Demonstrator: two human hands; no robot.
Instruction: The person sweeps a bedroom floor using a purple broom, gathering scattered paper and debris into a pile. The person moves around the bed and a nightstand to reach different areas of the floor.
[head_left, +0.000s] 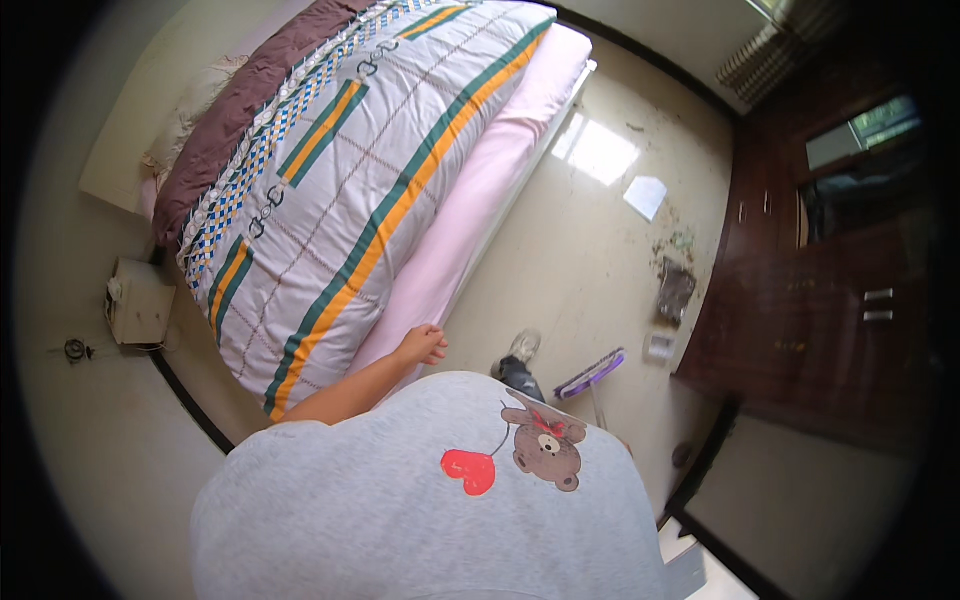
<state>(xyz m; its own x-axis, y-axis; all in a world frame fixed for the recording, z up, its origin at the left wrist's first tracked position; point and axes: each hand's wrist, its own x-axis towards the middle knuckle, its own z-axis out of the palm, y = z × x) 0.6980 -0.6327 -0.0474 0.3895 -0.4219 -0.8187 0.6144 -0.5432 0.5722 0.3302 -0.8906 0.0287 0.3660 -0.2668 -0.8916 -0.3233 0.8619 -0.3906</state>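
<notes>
My left hand (424, 346) hangs beside the near edge of the bed, over the pink sheet, with its fingers curled together and nothing seen in them. My right hand is out of view behind my grey shirt. In front of my right side, the purple head of a broom or mop (591, 375) rests on the tiled floor, its pale handle running back behind the shirt. One of my shoes (525, 344) shows just left of it. A quilt with green and orange stripes (390, 202) covers much of the bed, beside a pink sheet (480, 187).
Along the right stands a dark red wooden cabinet (795, 300). Before it on the floor lie a white flat piece (646, 199), scattered debris (679, 240), a dark plastic packet (676, 291) and a small white box (661, 346). A bedside cabinet (142, 300) stands at left.
</notes>
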